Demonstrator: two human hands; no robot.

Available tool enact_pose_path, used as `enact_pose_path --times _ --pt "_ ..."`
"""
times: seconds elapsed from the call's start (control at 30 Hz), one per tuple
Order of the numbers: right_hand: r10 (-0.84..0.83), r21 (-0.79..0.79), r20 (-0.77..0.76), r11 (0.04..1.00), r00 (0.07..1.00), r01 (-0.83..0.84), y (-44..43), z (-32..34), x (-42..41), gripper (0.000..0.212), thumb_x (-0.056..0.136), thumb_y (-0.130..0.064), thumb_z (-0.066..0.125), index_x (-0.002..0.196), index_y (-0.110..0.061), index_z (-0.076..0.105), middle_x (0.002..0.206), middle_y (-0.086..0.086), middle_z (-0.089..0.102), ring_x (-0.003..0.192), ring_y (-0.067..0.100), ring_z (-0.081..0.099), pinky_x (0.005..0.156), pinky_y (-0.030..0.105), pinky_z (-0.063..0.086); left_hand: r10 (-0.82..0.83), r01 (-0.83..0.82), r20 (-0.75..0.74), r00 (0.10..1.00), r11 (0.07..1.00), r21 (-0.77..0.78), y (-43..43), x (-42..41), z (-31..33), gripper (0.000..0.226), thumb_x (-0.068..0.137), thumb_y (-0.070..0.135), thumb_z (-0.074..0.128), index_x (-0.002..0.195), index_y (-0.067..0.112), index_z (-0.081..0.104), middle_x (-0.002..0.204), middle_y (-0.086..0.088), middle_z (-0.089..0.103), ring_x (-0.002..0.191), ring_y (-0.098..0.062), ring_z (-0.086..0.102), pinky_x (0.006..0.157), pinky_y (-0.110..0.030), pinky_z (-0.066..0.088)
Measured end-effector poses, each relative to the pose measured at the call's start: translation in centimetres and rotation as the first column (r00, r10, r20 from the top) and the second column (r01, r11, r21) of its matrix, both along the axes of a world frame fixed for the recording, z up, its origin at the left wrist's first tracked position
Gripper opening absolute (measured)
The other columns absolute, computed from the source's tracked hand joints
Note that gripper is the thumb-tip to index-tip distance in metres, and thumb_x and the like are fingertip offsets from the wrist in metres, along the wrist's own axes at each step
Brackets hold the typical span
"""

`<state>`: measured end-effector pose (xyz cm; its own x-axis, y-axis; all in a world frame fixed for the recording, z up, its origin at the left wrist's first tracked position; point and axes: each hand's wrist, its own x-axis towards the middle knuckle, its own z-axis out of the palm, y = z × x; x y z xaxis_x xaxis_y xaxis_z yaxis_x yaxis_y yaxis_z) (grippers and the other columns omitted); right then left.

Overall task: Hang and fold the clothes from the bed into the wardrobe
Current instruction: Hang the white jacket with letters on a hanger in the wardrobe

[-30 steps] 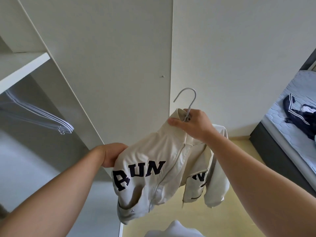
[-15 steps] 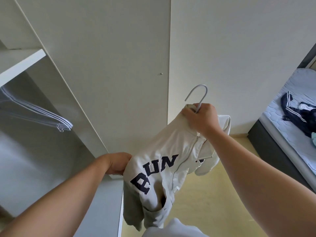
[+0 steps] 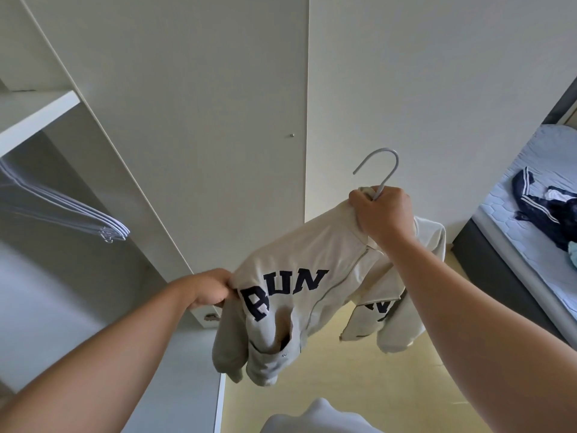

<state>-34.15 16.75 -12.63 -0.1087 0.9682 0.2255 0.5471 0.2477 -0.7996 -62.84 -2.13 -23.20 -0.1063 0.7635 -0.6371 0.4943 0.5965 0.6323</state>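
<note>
Fingers of right hand are curled round hanger neck; jacket, judged soft and light, is pinched at shoulder by left hand.

Open wardrobe bay left, hangers under its shelf
</note>
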Motion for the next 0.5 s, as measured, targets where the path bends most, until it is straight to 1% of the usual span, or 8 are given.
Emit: enact_pose_path --times 0.07,0.1,0.17,0.23,0.3,0.37,0.43,0.5 --pt "-0.022 0.017 0.064 1.0 0.998 0.021 0.1 0.0 0.3 0.038 0.069 -0.039 0.056 0.047 -0.016 0.034 0.043 -0.006 0.029 0.047 0.019 0.029 0.048 0.03 0.027 -0.008 0.042 -0.274 0.962 0.992 0.118 0.8 -0.5 0.7 0.033 0.09 0.003 0.066 0.068 0.026 0.076 0.066 0.014 0.072 0.075 -0.011 0.068 0.067 -0.012 0.052" --pt "-0.035 0.029 0.099 0.999 0.995 0.032 0.2 0.0 0.5 0.038 0.068 -0.04 0.055 0.048 -0.015 0.035 0.044 -0.005 0.032 0.047 0.02 0.031 0.047 0.029 0.029 -0.005 0.078 -0.384 0.923 0.982 0.174 1.0 -0.8 1.3 0.033 0.09 0.008 0.068 0.063 0.028 0.072 0.06 0.017 0.068 0.071 -0.008 0.064 0.059 -0.01 0.046" --pt "-0.057 0.066 0.172 0.997 0.983 0.046 0.7 -0.1 0.9 0.038 0.067 -0.041 0.053 0.051 -0.013 0.035 0.047 -0.002 0.035 0.047 0.022 0.033 0.047 0.028 0.03 0.059 0.092 -0.494 0.868 0.957 0.276 1.5 -2.0 2.5 0.018 0.088 0.013 0.068 0.073 0.021 0.074 0.071 0.009 0.073 0.08 -0.012 0.067 0.065 -0.022 0.049" --pt "-0.078 0.125 0.251 0.991 0.965 0.047 1.1 -0.4 1.4 0.038 0.067 -0.042 0.05 0.055 -0.008 0.037 0.047 0.0 0.035 0.047 0.023 0.033 0.046 0.028 0.028 0.197 0.031 -0.529 0.826 0.92 0.39 2.0 -3.1 3.6 0.013 0.087 0.011 0.065 0.083 0.017 0.076 0.085 0.0 0.076 0.087 -0.018 0.069 0.071 -0.029 0.048" --pt "-0.099 0.182 0.307 0.982 0.947 0.043 1.2 -0.9 1.5 0.04 0.07 -0.043 0.049 0.058 -0.005 0.043 0.047 0.001 0.039 0.047 0.025 0.037 0.046 0.028 0.027 0.34 -0.043 -0.512 0.789 0.862 0.506 2.6 -3.7 4.4 0.018 0.087 0.007 0.063 0.089 0.02 0.076 0.089 0.003 0.074 0.086 -0.017 0.066 0.071 -0.027 0.044" --pt "-0.131 0.238 0.346 0.97 0.929 0.048 1.2 -1.2 1.5 0.041 0.076 -0.043 0.048 0.055 -0.008 0.044 0.048 -0.001 0.042 0.049 0.026 0.041 0.048 0.028 0.026 0.492 -0.106 -0.464 0.736 0.762 0.639 2.9 -3.6 5.4 0.026 0.083 0.003 0.062 0.09 0.025 0.072 0.086 0.009 0.069 0.083 -0.014 0.061 0.072 -0.024 0.041" --pt "-0.169 0.285 0.371 0.957 0.913 0.062 1.1 -1.1 1.2 0.043 0.086 -0.044 0.047 0.056 -0.013 0.042 0.051 -0.005 0.04 0.053 0.028 0.042 0.053 0.031 0.028 0.589 -0.081 -0.438 0.679 0.653 0.753 2.8 -2.8 5.8 0.028 0.077 -0.001 0.06 0.085 0.026 0.066 0.084 0.009 0.063 0.079 -0.014 0.055 0.066 -0.026 0.037" --pt "-0.191 0.298 0.337 0.95 0.922 0.088 1.1 -0.7 0.6 0.043 0.093 -0.047 0.045 0.062 -0.018 0.045 0.054 -0.009 0.035 0.059 0.029 0.043 0.059 0.034 0.03 0.586 -0.014 -0.456 0.67 0.623 0.782 2.4 -1.9 5.7 0.03 0.072 -0.004 0.061 0.08 0.024 0.059 0.083 0.007 0.058 0.078 -0.016 0.051 0.063 -0.027 0.033"
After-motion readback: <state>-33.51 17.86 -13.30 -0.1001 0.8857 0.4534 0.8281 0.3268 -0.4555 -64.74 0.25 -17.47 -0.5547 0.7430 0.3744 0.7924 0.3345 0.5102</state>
